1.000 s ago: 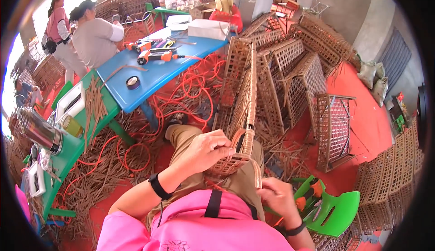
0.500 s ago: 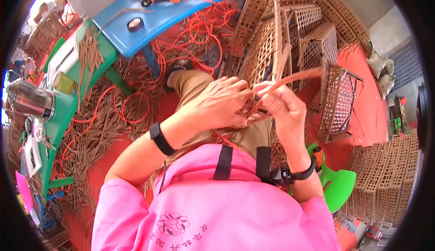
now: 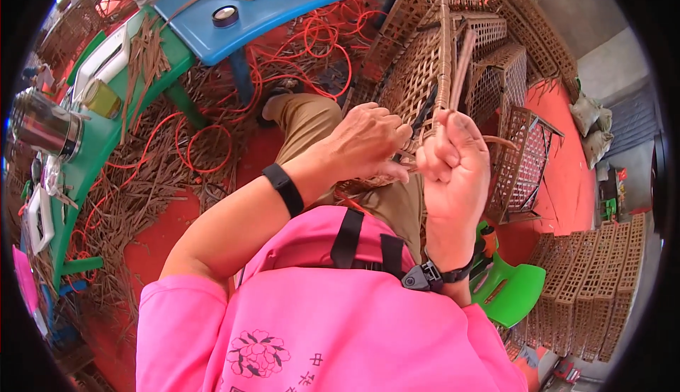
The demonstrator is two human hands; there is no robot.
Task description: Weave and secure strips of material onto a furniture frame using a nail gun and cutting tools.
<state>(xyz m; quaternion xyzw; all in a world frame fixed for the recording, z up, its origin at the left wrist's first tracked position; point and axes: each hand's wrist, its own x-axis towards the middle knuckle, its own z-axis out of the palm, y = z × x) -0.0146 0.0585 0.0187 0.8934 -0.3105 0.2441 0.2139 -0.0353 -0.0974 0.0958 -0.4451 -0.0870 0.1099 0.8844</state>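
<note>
A brown woven basket point(image 3: 409, 80) with an open lattice and a wrapped rim rests across my lap, its far end tilting up and away. My left hand point(image 3: 370, 139) is curled over the basket's near end, the thumb pointing right; the fingertips are partly hidden. Just to the right, my right hand point(image 3: 455, 157) is closed in a fist around a flat brown weaving strip point(image 3: 463, 66), which sticks up past the fingers beside the rim. Another brown strip end shows to the right of that wrist. What lies between the two hands is mostly covered.
A blue table point(image 3: 212, 41) carries orange-and-black tools and a tape roll point(image 3: 225, 16). A green table point(image 3: 81, 186) stands at left. Orange hose point(image 3: 322, 38) tangles over strip scraps point(image 3: 142, 201). Stacked baskets point(image 3: 584, 286) stand at right, near a green chair point(image 3: 520, 296).
My right hand has turned into a fist and the strip now points upward instead of trailing right. My left hand has shifted slightly right, and the view has moved a little.
</note>
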